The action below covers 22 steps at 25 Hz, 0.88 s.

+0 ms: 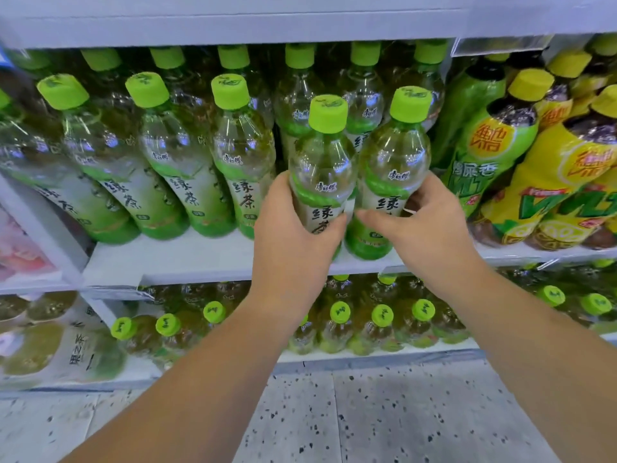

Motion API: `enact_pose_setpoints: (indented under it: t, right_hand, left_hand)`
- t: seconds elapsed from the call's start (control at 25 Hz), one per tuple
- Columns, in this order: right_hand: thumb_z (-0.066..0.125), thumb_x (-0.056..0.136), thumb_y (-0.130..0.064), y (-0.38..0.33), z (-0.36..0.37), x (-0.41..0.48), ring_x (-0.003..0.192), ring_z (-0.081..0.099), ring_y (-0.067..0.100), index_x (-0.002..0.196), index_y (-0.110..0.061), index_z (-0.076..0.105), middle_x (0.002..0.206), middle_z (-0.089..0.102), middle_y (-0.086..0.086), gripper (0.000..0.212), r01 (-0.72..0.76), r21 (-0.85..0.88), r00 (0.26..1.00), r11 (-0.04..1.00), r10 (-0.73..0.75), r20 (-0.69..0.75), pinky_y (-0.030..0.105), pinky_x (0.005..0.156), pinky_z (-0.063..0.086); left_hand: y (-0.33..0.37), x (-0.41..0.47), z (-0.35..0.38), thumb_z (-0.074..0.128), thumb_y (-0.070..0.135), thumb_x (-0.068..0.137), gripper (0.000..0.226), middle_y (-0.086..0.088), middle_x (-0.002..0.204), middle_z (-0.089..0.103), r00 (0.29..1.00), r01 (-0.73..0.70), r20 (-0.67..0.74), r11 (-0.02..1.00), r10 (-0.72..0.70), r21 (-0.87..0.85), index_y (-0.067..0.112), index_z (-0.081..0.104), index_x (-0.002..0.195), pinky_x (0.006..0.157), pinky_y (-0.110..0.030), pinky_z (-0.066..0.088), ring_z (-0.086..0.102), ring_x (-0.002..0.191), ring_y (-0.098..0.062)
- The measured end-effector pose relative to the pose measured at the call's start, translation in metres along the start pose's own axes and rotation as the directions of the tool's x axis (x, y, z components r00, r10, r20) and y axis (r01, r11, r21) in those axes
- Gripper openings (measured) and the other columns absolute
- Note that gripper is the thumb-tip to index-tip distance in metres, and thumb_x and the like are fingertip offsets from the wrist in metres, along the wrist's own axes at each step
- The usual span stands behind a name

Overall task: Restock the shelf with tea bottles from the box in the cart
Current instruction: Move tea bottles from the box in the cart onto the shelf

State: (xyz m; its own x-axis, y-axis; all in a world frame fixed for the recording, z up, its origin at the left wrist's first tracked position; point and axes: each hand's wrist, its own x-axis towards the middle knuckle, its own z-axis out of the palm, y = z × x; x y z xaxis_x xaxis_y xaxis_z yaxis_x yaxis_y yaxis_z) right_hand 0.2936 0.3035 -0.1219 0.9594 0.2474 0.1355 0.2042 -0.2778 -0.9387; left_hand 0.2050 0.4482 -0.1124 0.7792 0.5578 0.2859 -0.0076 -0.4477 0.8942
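Two green tea bottles with lime caps stand side by side at the front of the white shelf. My left hand is wrapped around the left bottle. The right bottle is gripped low on its label by my right hand. Both bottles are upright, and the right one's base rests on the shelf board. Rows of the same green tea bottles fill the shelf to the left and behind. The cart and the box are out of view.
Yellow and green lemon tea bottles crowd the shelf just right of my right hand. A lower shelf holds several more green-capped bottles. Pale packaged drinks sit at lower left. Speckled grey floor lies below.
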Motion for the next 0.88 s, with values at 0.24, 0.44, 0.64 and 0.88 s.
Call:
enact_pose_setpoints:
  t: [0.24, 0.44, 0.64, 0.88]
  right_hand:
    - [0.087, 0.077, -0.025, 0.022, -0.001, -0.01, 0.099, 0.06, -0.018, 0.111, -0.042, 0.059, 0.102, 0.067, -0.038, 0.047, -0.017, -0.03, 0.993, 0.999, 0.02, 0.114, -0.001, 0.077, 0.043]
    - [0.086, 0.078, -0.026, 0.048, 0.001, -0.02, 0.106, 0.065, 0.0, 0.124, -0.031, 0.062, 0.114, 0.07, -0.017, 0.052, -0.068, -0.089, 0.992, 0.994, 0.077, 0.103, 0.023, 0.094, 0.05]
    - [0.085, 0.078, -0.033, 0.049, 0.011, -0.01, 0.101, 0.065, -0.003, 0.123, -0.029, 0.066, 0.108, 0.072, -0.019, 0.048, -0.064, -0.139, 0.993, 0.988, 0.076, 0.086, 0.018, 0.092, 0.049]
    - [0.083, 0.081, -0.031, 0.047, 0.022, 0.004, 0.093, 0.061, -0.013, 0.125, -0.029, 0.066, 0.106, 0.07, -0.024, 0.047, -0.069, -0.124, 0.993, 0.99, 0.081, 0.092, 0.005, 0.081, 0.047]
  left_hand:
    - [-0.034, -0.012, 0.002, 0.089, 0.033, 0.076, 0.056, 0.004, 0.117, 0.064, 0.974, 0.181, 0.093, 0.953, -0.208, 0.243, 0.02, 0.063, 0.125, 0.096, -0.035, 0.053, 0.061, 0.108, -0.013]
    - [-0.052, -0.026, 0.004, 0.086, 0.048, 0.075, 0.064, 0.009, 0.113, 0.063, 0.974, 0.225, -0.022, 0.941, -0.227, 0.251, 0.021, 0.064, 0.129, 0.081, -0.021, 0.048, 0.06, 0.1, -0.009]
    - [-0.055, -0.021, 0.008, 0.085, 0.051, 0.075, 0.03, 0.009, 0.087, 0.064, 0.959, 0.283, -0.107, 0.928, -0.264, 0.242, 0.035, 0.062, 0.086, 0.069, -0.019, 0.048, 0.063, 0.084, -0.011]
    - [-0.052, -0.009, 0.008, 0.083, 0.056, 0.076, 0.043, 0.015, 0.072, 0.06, 0.942, 0.332, -0.154, 0.892, -0.297, 0.309, 0.035, 0.046, 0.069, 0.055, -0.006, 0.035, 0.059, 0.07, -0.005]
